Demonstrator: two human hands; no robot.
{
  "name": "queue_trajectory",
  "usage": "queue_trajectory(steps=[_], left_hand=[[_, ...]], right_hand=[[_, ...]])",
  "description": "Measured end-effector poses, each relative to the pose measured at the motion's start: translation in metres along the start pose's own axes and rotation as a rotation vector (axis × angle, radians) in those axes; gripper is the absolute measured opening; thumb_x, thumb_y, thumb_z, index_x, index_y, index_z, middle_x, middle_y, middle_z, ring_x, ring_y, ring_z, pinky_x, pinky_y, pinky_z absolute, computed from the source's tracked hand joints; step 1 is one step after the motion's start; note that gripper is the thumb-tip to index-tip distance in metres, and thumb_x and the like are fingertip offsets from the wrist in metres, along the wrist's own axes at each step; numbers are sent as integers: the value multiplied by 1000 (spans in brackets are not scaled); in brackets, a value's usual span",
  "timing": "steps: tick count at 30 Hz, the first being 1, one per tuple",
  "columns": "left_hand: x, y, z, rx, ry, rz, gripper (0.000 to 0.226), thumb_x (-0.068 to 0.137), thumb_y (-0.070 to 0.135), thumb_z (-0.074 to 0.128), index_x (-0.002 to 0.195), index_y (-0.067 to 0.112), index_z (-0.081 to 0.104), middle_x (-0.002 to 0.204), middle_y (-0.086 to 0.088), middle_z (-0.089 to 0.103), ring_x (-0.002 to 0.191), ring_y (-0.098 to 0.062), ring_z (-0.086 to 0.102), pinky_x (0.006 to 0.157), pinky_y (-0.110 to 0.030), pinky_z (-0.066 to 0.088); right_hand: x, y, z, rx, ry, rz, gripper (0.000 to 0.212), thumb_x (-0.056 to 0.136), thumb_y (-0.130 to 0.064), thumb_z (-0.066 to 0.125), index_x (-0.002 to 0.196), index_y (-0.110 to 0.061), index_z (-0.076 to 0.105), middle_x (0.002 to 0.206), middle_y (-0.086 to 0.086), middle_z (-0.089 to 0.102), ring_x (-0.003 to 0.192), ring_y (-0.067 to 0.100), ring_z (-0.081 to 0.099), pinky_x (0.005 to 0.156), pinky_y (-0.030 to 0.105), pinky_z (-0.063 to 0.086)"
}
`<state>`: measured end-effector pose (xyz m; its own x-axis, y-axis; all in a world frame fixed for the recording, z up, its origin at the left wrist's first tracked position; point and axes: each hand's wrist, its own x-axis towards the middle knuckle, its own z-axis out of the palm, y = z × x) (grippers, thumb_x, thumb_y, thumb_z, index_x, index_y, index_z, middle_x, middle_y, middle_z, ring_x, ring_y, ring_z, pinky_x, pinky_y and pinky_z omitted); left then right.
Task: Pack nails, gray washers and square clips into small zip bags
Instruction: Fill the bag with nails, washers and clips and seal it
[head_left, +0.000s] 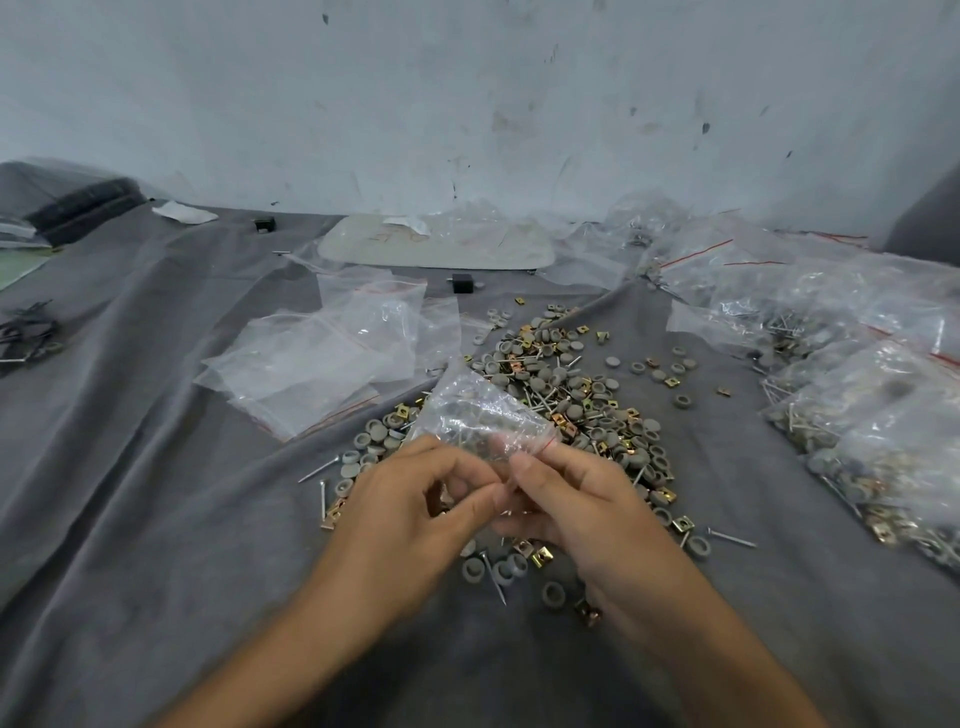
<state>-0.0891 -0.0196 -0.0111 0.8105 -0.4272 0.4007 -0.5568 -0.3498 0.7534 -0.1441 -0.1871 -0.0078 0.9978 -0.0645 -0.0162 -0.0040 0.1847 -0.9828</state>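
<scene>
The head camera looks down at a gray cloth (156, 519) spread out in front of a dirty white wall (467, 104).

Both hands are over the middle of the cloth, close to the near edge. Together they hold up one small zip bag (478, 415). The left hand (410, 499) has its fingers curled, and its thumb and first finger pinch the near edge of the bag. The right hand (566, 499) is curled too and pinches the bag's mouth by the red strip. The bag is see-through. A nail and some gray bits show inside it, but they are too blurry to count.

Under the hands and the bag lies a big loose pile. It has gray washers (550, 384), nails (730, 538) and gold square clips (540, 556) all mixed up. The pile runs from the near edge toward the middle of the cloth.

Just left of the pile lie flat empty zip bags (322, 358), some on top of each other. Along the right edge is a heap of filled bags (872, 395) with washers, nails and clips in them. At the far edge, by the wall, rests a white tray (436, 244). A small black block (462, 283) sits just in front of it.
</scene>
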Motion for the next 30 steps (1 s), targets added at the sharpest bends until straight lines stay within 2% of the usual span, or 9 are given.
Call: queue_trajectory(steps=[5,8,12,16,18,22,25,28,30], left_hand=[[3,-1,1,-310,-88,-70,24,82,50,70,87,26,71,71,-3,65,64,-12,56,60,-36,45],[2,2,0,-300,-74,-69,22,84,50,67,86,28,68,68,2,62,63,-10,54,59,-34,42],[3,6,-9,-40,112,-34,12,96,44,56,89,35,56,70,17,59,60,-6,53,57,-25,40],[0,13,-13,162,113,27,9,96,43,55,97,41,46,82,20,62,65,-5,59,55,-22,38],[-3,14,-10,228,56,45,30,88,44,62,111,46,43,93,21,60,74,0,60,58,-14,40],[3,18,-14,179,64,80,20,98,33,54,117,41,55,73,12,59,59,-6,55,55,-19,41],[14,23,-30,-180,51,-24,27,98,20,49,105,36,70,72,-7,62,57,-18,52,51,-30,44],[17,33,-45,-720,-126,-172,32,92,16,50,107,28,75,59,-10,48,46,-11,42,44,-20,37],[18,34,-50,-827,-201,-210,32,91,19,51,112,26,75,55,-3,40,44,-9,39,43,-19,35]], right_hand=[[0,-3,-7,-101,-80,-14,28,105,-8,50,126,-5,68,119,-15,74,105,13,73,79,23,59],[-2,-7,-9,-276,-48,-53,36,106,-9,49,103,-28,80,108,-14,76,89,11,73,72,23,58],[-1,-5,-6,-554,152,-103,30,87,-33,52,100,-52,71,81,-5,77,75,27,71,70,52,60],[-5,-4,0,-717,230,-231,36,80,-36,52,113,-40,64,67,-14,71,53,7,61,52,34,54],[-9,-3,3,-749,207,-347,32,85,-35,54,115,-35,64,64,-8,66,49,8,54,49,30,47],[-15,-4,10,-591,81,-438,45,89,-56,64,133,-46,56,78,-4,70,62,9,62,59,27,52],[-10,-8,6,-535,302,-480,53,81,-74,63,129,-51,54,111,-14,65,100,11,65,79,23,54],[1,-22,-2,-132,314,-190,83,66,-76,74,138,-43,48,134,-18,60,126,10,58,100,32,52],[2,-26,-15,211,142,-50,70,77,-53,82,135,-20,59,117,1,74,107,19,72,88,38,59]])
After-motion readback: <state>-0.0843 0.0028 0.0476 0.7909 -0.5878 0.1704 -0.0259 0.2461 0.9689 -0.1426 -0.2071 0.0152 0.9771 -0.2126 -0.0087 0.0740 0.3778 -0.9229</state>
